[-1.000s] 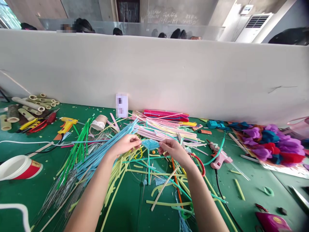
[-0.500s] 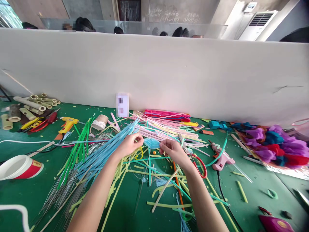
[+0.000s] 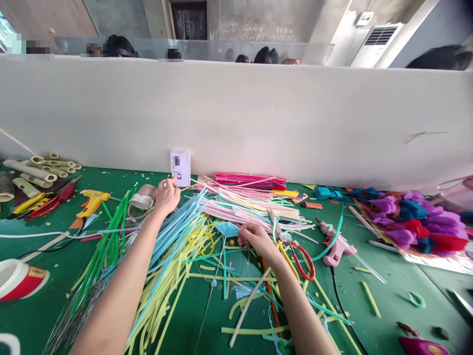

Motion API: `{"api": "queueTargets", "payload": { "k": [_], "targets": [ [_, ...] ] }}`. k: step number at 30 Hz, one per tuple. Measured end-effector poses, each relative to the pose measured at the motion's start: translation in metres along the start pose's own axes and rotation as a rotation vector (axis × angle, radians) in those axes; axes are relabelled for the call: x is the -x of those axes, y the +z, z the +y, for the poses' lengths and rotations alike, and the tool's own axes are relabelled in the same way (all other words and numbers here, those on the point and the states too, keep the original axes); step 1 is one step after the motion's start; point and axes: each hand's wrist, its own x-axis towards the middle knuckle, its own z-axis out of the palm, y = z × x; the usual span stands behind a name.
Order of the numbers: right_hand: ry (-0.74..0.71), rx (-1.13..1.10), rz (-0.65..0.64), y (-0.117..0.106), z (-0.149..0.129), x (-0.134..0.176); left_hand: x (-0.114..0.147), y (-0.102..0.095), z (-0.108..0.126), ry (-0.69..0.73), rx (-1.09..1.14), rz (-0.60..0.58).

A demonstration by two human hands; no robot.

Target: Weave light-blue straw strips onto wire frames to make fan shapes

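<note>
My right hand (image 3: 258,241) pinches the tip of a small light-blue, leaf-shaped piece (image 3: 227,229), which hangs over the middle of the table. My left hand (image 3: 167,197) reaches towards the back, fingers apart and no object visible in them. It is just in front of a white card (image 3: 180,168) and beside a twine-wrapped roll with a pale band (image 3: 144,198). Below my left forearm spreads a bundle of blue fuzzy stems (image 3: 177,224), with yellow-green stems (image 3: 166,281) under it. Scissors with red and yellow handles (image 3: 303,261) lie by my right wrist.
Pink stems (image 3: 236,209) lie at the back, near a white partition (image 3: 236,118). On the left are a yellow glue gun (image 3: 92,202), bamboo tubes (image 3: 48,170) and a paper cup (image 3: 33,282). A pink glue gun (image 3: 338,249) and purple-red flowers (image 3: 421,222) lie on the right.
My left hand has left the light-blue piece and moved left and back towards the card and roll. My right hand still holds the piece. The view has shifted slightly.
</note>
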Motion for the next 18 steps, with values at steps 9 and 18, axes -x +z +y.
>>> {"api": "queueTargets", "payload": {
  "k": [9, 18],
  "targets": [
    [0.013, -0.052, -0.034, -0.008, 0.004, -0.003, -0.016, 0.018, -0.006, -0.037, -0.105, -0.054],
    [0.016, -0.062, -0.02, -0.008, 0.005, -0.003, -0.002, 0.007, -0.009, -0.116, -0.007, -0.007]
  ]
}}
